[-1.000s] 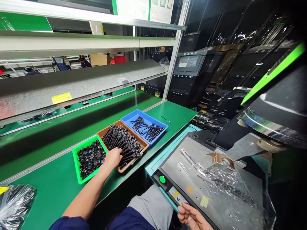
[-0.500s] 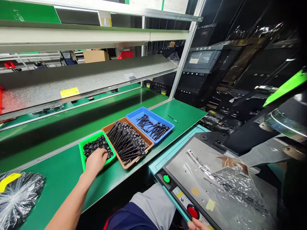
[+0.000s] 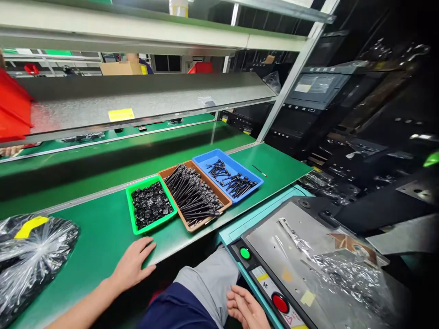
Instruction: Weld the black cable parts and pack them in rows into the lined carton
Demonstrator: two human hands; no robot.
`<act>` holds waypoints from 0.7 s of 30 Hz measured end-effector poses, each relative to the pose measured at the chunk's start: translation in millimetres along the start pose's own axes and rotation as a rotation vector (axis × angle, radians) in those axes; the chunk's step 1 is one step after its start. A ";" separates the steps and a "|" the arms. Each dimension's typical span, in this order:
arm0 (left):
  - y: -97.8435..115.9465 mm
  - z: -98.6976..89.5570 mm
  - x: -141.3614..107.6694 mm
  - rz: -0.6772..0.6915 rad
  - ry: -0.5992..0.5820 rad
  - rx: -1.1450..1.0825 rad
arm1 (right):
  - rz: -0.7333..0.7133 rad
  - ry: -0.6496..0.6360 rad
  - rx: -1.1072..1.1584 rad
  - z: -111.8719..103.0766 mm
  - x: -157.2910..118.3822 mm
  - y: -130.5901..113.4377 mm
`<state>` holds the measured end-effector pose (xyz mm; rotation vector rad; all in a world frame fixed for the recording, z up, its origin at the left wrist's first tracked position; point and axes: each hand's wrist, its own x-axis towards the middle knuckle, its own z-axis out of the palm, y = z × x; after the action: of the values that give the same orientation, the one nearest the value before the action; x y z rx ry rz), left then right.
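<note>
My left hand (image 3: 135, 262) rests on the front edge of the green table, fingers spread and nothing in them. Just beyond its fingertips stands a green tray (image 3: 129, 205) of small black plastic parts (image 3: 151, 203). Touching it on the right is a brown tray (image 3: 225, 204) heaped with long black ribbed pieces with square heads (image 3: 194, 192). A blue tray (image 3: 207, 155) adjoins that one and holds fewer, similar black pieces (image 3: 240, 185). Over my lap, beside the machine's front edge, my right hand (image 3: 247, 308) is closed with its fingers curled together; whatever may be inside is hidden.
At right, a machine bed (image 3: 270, 242) carries clear plastic wrap, a green button (image 3: 244, 253) and a red button (image 3: 280, 302). A plastic-wrapped black bundle (image 3: 37, 256) lies at left. A metal shelf (image 3: 154, 98) spans the table's back. A thin stick (image 3: 259, 171) lies beyond the blue tray.
My left hand has come out of the green tray, back toward me onto the table edge, and its fingers have spread. My right hand has shifted left over my lap. The view has turned left.
</note>
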<state>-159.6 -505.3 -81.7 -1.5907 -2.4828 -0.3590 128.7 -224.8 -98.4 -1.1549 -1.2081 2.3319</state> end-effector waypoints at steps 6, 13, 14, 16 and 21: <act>-17.2 0.4 -50.5 -0.119 -0.024 0.105 | 0.000 -0.123 -0.059 41.4 40.6 -23.6; -7.2 1.7 -43.7 -0.166 -0.033 0.090 | -0.014 0.021 -0.090 74.8 136.2 -100.6; -6.8 1.1 -43.8 -0.167 -0.031 0.088 | 0.015 0.037 -0.107 80.7 149.3 -110.7; -6.6 -0.1 -44.2 -0.164 -0.028 0.088 | 0.079 0.020 -0.165 91.2 171.2 -126.3; -9.0 -0.9 -43.2 -0.159 -0.028 0.085 | 0.109 0.041 -0.370 106.9 197.4 -139.3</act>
<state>-149.9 -546.6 -93.5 -1.3807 -2.6158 -0.2492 -95.2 -90.5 -58.4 -1.4082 -1.6486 2.2048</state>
